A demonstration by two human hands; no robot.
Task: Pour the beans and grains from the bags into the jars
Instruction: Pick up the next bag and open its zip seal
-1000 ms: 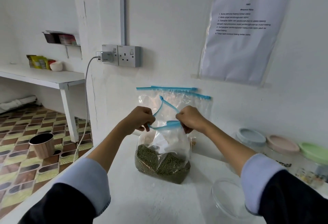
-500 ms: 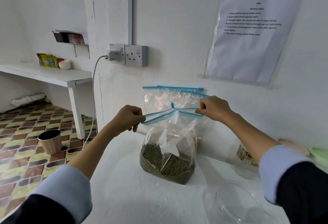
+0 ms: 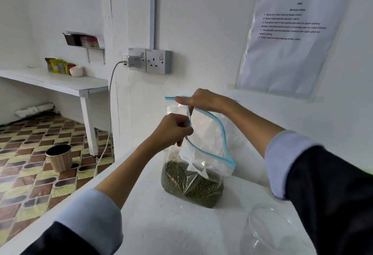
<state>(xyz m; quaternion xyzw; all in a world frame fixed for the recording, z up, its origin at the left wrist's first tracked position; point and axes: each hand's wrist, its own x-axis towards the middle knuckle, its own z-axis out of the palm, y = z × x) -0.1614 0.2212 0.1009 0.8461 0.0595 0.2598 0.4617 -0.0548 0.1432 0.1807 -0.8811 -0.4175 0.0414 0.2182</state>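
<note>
Change: since half a second ago the right hand (image 3: pixel 203 101) has been raised and drawn leftward above the left hand (image 3: pixel 173 131), and the blue zip strip, then stretched level between the hands, is now seen hanging in a long open loop down the right side.
Left hand: the near lip of the zip bag of green beans (image 3: pixel 193 174) is pinched in curled fingers (image 3: pixel 182 133), just below the right hand.
Right hand: the far lip of the bag's mouth is gripped at the top, with the fingers curled down over the blue strip.
Bag: it is stood upright on the white table (image 3: pixel 161 224), against the wall; the mouth is pulled open, and the dark green beans are settled at the bottom, under a white paper label inside.
Second bag: another clear zip bag (image 3: pixel 171 105) is seen close behind, mostly hidden; its contents cannot be told.
Jar: the rim of a clear open jar (image 3: pixel 268 226) is seen on the table, near the bag, at lower right.
Wall: a printed sheet in a plastic sleeve (image 3: pixel 286 52) is fixed above the bag, and a double socket (image 3: pixel 157 61) with a charger plugged in is mounted to the left.
</note>
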